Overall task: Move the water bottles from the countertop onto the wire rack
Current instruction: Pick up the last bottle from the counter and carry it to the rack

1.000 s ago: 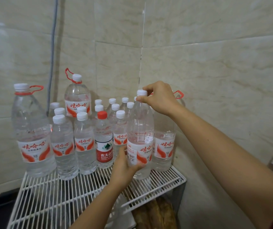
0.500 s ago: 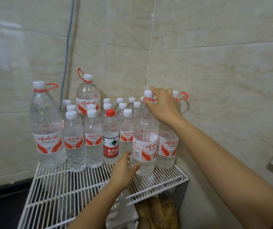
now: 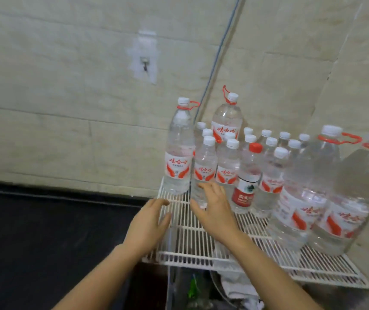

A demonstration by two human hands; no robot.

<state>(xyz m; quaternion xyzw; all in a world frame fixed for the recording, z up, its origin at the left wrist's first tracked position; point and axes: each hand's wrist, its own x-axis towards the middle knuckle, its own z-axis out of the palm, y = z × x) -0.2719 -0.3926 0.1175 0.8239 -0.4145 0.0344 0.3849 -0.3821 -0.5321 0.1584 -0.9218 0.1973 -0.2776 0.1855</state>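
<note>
Both hands had let go of the big bottle (image 3: 308, 186), which stood at the rack's (image 3: 201, 258) right end; the view had swung left. The left hand (image 3: 148, 221) and right hand (image 3: 216, 212) hovered slack, gripping nothing, over the front left corner. Bottles (image 3: 226, 166) crowded the back edge. Best, I judged, to draw both hands back without brushing the front row, then reach left to the dark surface (image 3: 45, 242) (likely the countertop). The bare front strip left room.
</note>
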